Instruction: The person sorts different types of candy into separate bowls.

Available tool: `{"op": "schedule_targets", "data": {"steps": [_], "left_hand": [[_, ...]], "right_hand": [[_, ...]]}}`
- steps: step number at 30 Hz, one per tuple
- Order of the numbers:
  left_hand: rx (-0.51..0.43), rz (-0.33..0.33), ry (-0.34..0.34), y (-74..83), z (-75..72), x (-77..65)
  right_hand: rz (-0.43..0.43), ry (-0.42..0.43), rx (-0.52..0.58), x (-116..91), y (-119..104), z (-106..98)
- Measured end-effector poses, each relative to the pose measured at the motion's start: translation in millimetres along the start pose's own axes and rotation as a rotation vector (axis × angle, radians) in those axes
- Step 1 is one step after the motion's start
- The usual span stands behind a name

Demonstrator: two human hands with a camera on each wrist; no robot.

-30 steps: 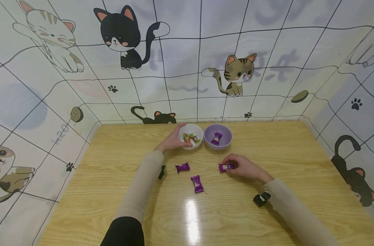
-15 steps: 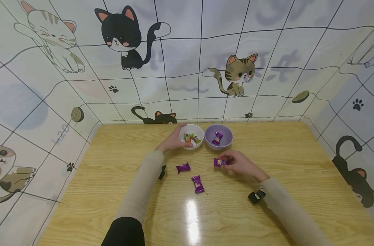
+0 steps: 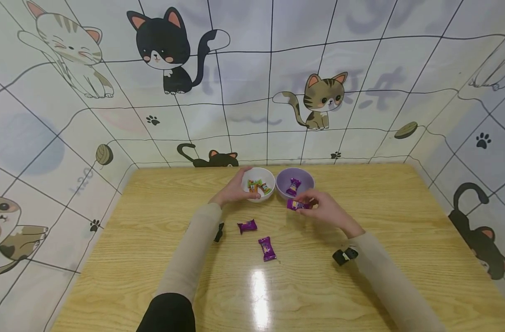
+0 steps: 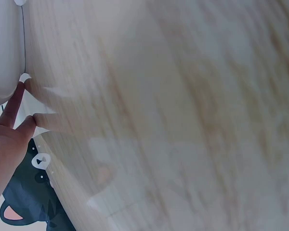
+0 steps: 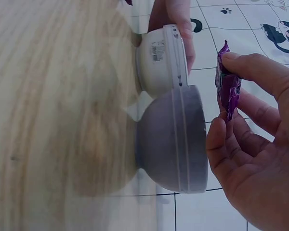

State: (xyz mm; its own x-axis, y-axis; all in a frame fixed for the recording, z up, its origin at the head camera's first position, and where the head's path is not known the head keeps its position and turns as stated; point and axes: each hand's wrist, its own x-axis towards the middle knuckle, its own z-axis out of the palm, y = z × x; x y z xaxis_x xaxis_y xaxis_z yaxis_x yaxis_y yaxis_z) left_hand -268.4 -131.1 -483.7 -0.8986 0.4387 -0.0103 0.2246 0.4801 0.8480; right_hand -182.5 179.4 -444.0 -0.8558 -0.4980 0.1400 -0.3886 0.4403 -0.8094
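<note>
My left hand [image 3: 232, 189] holds the white bowl [image 3: 261, 173] by its left side, thumb at the near rim. In that bowl lie several small orange and green wrapped candies [image 3: 253, 187]. Touching it on the right is the purple bowl [image 3: 304, 179], with a purple-wrapped candy [image 3: 293, 186] inside. Between thumb and fingers, my right hand [image 3: 328, 211] pinches another purple-wrapped candy, raised near the purple bowl's front rim; the right wrist view shows this held candy [image 5: 228, 89] upright, beside the rim.
Two more purple-wrapped candies, one nearer the bowls [image 3: 247, 226] and one closer to me [image 3: 267, 249], lie on the wooden table [image 3: 161, 258]. A cat-printed cloth [image 3: 252, 106] stands behind the table and along both sides.
My right hand has lifted the purple-wrapped candy off the table and carried it forward and slightly left to the purple bowl's front rim. The left hand and both bowls have stayed in place.
</note>
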Motion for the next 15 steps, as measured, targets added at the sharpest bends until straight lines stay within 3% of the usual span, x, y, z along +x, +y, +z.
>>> {"op": "schedule_targets", "data": {"steps": [15], "left_hand": [[-0.017,0.009,0.002,1.6,0.7,-0.7]], "right_hand": [[0.031,0.065,-0.01,19.2,-3.6,-12.4]]}}
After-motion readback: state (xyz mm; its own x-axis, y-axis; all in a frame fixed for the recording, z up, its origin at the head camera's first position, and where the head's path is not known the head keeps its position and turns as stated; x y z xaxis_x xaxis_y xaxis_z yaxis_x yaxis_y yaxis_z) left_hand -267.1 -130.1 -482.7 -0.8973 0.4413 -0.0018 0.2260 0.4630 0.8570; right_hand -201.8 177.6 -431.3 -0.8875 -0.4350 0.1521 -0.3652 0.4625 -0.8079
